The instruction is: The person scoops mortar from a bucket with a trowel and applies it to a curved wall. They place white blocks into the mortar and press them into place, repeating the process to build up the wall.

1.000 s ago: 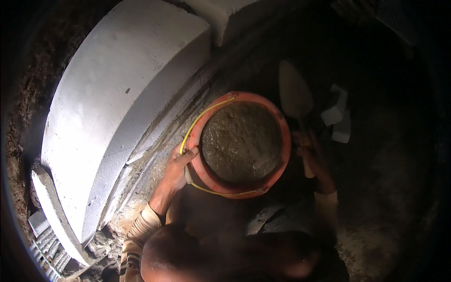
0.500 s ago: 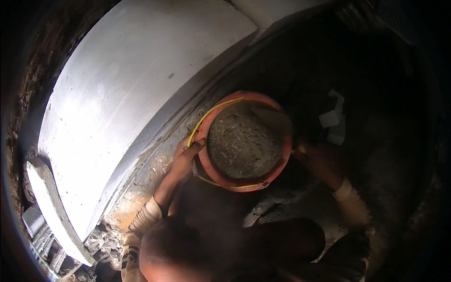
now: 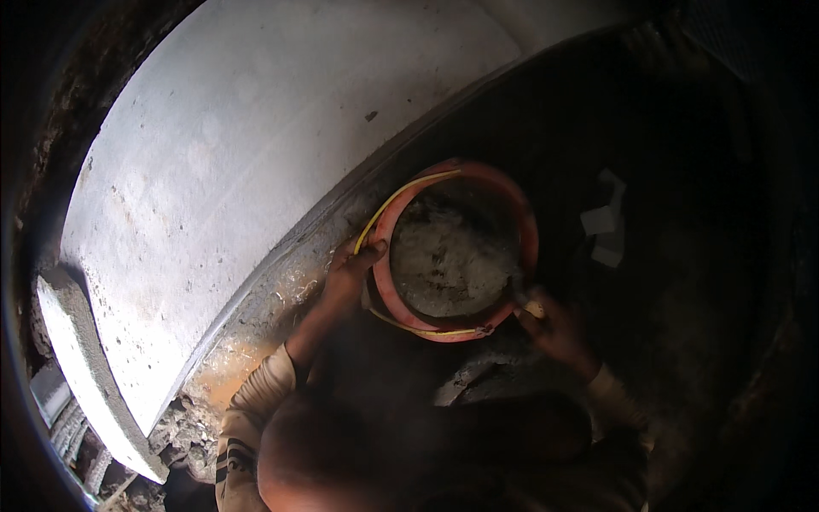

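A round orange-red bucket (image 3: pixel 382 271) holds wet grey mortar (image 3: pixel 448 264). Its yellow handle (image 3: pixel 375 220) lies against the left side of the rim. My left hand (image 3: pixel 348 271) is closed on the left rim, thumb over the edge. At the lower right rim, my right hand (image 3: pixel 553 328) grips the pale handle of a trowel (image 3: pixel 533 308). The trowel's metal neck reaches over the rim into the bucket; its blade is hidden in the mortar and shadow.
A large smooth pale slab (image 3: pixel 256 128) rises on the left, with rough, mortar-spotted ground along its foot. A broken white slab piece (image 3: pixel 94 375) leans at the lower left beside rubble (image 3: pixel 183 439). Pale scraps (image 3: pixel 600 220) lie in the dark on the right.
My right hand has moved left and down to the bucket's lower right rim, bringing the trowel into the mortar. My left hand keeps its grip. The view has shifted slightly.
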{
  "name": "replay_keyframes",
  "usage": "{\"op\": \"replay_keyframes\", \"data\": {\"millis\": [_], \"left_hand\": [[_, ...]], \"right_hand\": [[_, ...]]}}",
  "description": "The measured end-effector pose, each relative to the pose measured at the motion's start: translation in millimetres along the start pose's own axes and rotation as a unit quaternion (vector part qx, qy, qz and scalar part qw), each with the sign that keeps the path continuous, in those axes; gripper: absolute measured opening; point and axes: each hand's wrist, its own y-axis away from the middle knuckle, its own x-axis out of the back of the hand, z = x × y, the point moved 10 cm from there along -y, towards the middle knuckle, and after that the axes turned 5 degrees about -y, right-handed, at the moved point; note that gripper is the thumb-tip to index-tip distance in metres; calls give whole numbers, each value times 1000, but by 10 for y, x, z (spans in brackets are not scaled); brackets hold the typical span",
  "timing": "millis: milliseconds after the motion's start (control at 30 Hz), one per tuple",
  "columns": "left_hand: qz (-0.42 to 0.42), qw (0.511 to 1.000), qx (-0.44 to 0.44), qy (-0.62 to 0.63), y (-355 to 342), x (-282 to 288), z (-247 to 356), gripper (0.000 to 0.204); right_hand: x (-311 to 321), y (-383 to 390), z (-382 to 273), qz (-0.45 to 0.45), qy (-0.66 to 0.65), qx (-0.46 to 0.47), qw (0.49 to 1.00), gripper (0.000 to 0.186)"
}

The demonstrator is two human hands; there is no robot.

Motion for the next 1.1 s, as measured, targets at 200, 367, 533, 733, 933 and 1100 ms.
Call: {"op": "replay_keyframes", "data": {"millis": [200,367,533,733,933,1100], "left_hand": [[-14,1000,-5,-21,-72,67,-85,22],[-24,1000,-10,9,-27,45,-41,25],[16,999,21,24,14,-13,1,28],[50,991,35,-119,-86,218,-266,32],[22,999,-32,-35,-27,116,-47,29],[-13,1000,-18,-13,7,-13,63,27]], "right_hand": [[559,135,-614,122,226,80,963,41],[729,140,-118,17,172,-72,982,38],[-229,-181,183,-157,16,2,987,37],[-776,-284,121,-201,-94,-69,973,34],[-770,93,377,-250,-338,-196,886,33],[-212,425,147,-142,-488,-272,817,38]]}}
